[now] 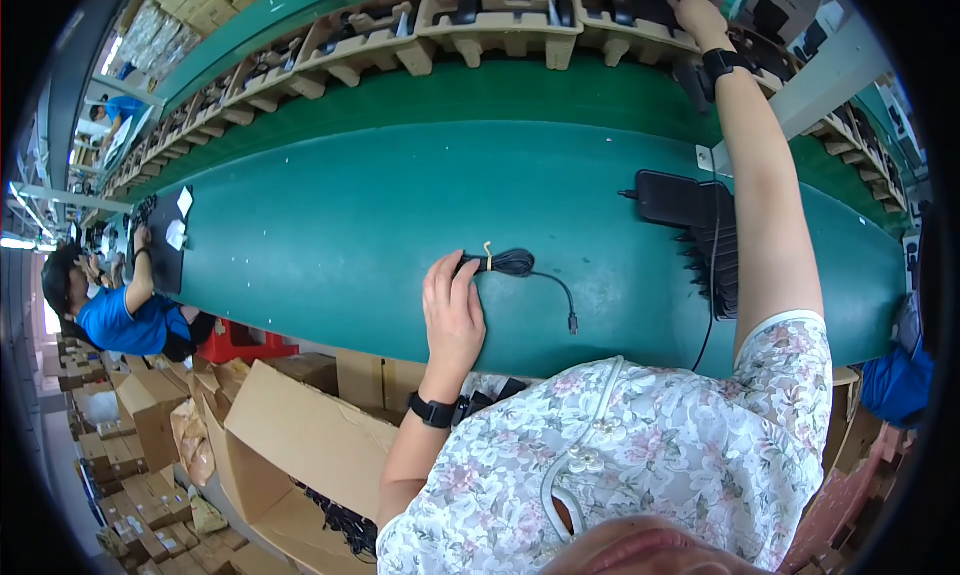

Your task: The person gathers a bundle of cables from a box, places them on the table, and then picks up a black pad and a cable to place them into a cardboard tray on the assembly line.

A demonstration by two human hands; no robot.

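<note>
Black cable (513,263) under the left hand (455,315), right hand (700,20) up at the trays

At the far left, a co-worker in blue (128,320) sits beside a red stool (245,343), one arm on the green table (330,235). Nearer, an open carton (310,435) with dark cords inside stands below the table edge. Then comes the left hand, its fingers bent over the left end of the coiled, tied cable lying on the tabletop; I can't tell whether they pinch it or merely rest. The plug end trails rightward. Beyond, cardboard trays (497,37) line the far side. Further right lies a row of black adapters (682,199), partly hidden by the right forearm. That arm reaches past a pale post (830,83), the hand at a black piece (652,2) in a tray; its grip I can't make out.
</note>
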